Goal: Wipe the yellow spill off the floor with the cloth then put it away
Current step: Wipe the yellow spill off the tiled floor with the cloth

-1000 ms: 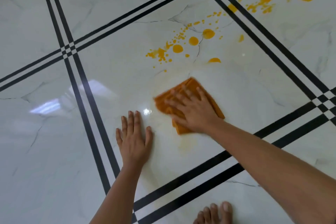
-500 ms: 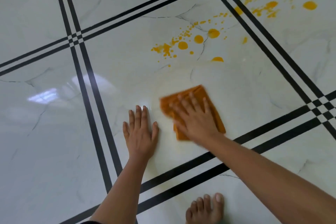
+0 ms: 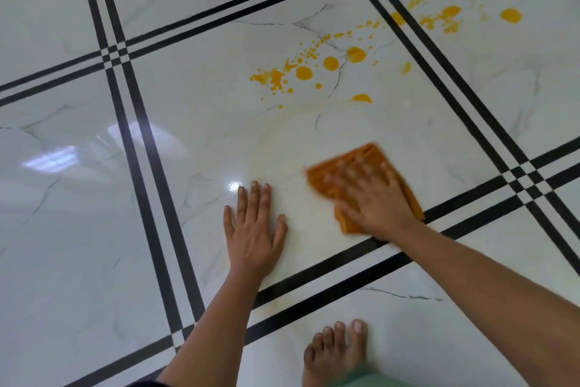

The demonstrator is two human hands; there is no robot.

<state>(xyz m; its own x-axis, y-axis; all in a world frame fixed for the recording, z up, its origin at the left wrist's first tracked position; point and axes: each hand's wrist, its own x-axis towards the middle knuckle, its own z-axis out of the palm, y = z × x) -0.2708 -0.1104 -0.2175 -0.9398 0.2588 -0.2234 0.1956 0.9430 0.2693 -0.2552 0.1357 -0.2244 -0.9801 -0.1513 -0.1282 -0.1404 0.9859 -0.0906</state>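
An orange cloth [image 3: 364, 156] lies flat on the white marble floor [image 3: 188, 104]. My right hand [image 3: 373, 198] presses down on it with fingers spread and straight; both are motion-blurred. My left hand [image 3: 254, 226] rests flat on the floor to the left of the cloth, palm down, holding nothing. The yellow spill [image 3: 329, 63] is a trail of drops and blobs beyond the cloth, running up to the right across the black tile lines to more splashes [image 3: 445, 14]. A faint yellowish smear covers the floor around the cloth.
Double black lines [image 3: 141, 185] cross the glossy floor in a grid. My bare foot [image 3: 337, 352] stands at the bottom edge, just right of centre. Light reflections shine on the tile at the left.
My right hand has slid the cloth to the right and towards me, up to the black tile lines. My left hand stays planted on the floor. The spill drops look unchanged.
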